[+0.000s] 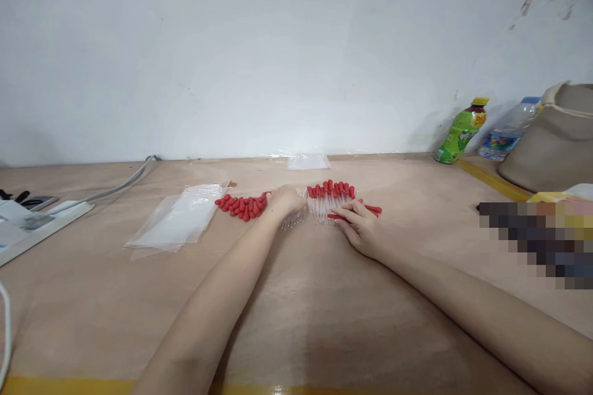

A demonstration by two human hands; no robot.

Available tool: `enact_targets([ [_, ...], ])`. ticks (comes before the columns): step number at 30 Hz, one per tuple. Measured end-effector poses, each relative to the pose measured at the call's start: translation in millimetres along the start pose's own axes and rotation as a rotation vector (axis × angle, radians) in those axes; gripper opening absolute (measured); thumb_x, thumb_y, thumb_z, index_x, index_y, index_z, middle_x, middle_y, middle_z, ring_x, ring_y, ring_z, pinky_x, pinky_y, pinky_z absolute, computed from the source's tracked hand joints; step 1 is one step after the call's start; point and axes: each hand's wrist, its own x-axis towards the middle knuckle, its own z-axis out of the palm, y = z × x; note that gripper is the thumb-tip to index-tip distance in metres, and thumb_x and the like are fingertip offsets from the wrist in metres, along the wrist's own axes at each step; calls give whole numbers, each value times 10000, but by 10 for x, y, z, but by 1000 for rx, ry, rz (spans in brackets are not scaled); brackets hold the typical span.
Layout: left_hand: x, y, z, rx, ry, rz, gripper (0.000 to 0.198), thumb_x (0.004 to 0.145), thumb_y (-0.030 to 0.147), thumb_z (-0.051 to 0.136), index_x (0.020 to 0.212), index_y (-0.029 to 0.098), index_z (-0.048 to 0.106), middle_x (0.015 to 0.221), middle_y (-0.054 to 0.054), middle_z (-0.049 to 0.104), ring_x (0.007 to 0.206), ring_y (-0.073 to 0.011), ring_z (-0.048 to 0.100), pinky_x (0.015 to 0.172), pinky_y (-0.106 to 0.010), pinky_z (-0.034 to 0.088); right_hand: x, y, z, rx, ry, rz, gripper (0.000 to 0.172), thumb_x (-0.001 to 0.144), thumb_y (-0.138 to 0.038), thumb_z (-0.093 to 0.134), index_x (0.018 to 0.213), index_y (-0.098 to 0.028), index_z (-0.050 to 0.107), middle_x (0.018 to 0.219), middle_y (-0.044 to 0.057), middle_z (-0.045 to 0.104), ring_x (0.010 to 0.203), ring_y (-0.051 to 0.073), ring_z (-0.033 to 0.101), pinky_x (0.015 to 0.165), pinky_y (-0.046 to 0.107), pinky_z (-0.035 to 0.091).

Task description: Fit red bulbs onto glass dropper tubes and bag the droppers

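My left hand [287,200] is curled over a row of clear glass tubes [293,218], its fingertips mostly hidden. Left of it lies a pile of red rubber dropper bulbs [241,205]. Between my hands, glass droppers with red bulbs [330,189] lie side by side, bulbs toward the wall. My right hand [361,227] is closed around a slim red stick-like object [339,217] over the near ends of these droppers. Another red piece [373,208] shows just beyond its knuckles; whether the two are joined cannot be made out.
Clear plastic bags [178,222] lie on the brown-covered table at left, and another bag [308,162] is by the wall. A green bottle [463,131], a clear bottle [509,129] and a grey-beige bin [551,136] stand at right. A white tray [46,228] and cables are at left.
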Motion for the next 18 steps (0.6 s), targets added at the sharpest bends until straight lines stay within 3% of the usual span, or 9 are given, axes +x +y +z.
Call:
enact_targets([
  [4, -257, -69, -30, -55, 26, 120, 244, 789, 350, 439, 737, 162, 586, 738, -56, 635, 708, -183, 593, 628, -268, 425, 25, -41, -18, 6, -9, 17, 196, 835, -215, 428, 969, -227, 571, 861, 62, 510, 788, 170, 519, 708, 319, 459],
  [7, -508, -244, 64, -97, 215, 413, 222, 849, 295, 368, 893, 165, 543, 834, -58, 616, 768, -173, 569, 684, -281, 435, 50, -117, -46, 45, -12, 39, 142, 822, -206, 445, 917, -211, 550, 858, 57, 532, 789, 169, 528, 721, 319, 454],
  [11, -723, -559, 259, -100, 270, 651, 294, 875, 191, 300, 1085, 194, 507, 965, -59, 600, 855, -161, 566, 749, -284, 453, 62, -221, -70, 91, -81, 88, 133, 822, -213, 446, 924, -208, 531, 817, 45, 572, 744, 164, 548, 660, 295, 468],
  [14, -760, -677, 343, -105, 291, 718, 360, 871, 136, 286, 1161, 220, 483, 1035, -47, 592, 912, -147, 564, 773, -273, 463, 49, -252, -54, 103, -105, 54, 209, 830, -200, 433, 1011, -207, 536, 894, 61, 585, 796, 164, 563, 694, 296, 478],
  [18, -742, -659, 365, -135, 312, 771, 347, 870, 133, 317, 1153, 206, 504, 1047, -47, 598, 938, -140, 561, 810, -271, 469, 32, -245, -24, 124, -106, -15, 230, 846, -191, 413, 1019, -217, 563, 905, 61, 584, 800, 152, 562, 702, 287, 482],
])
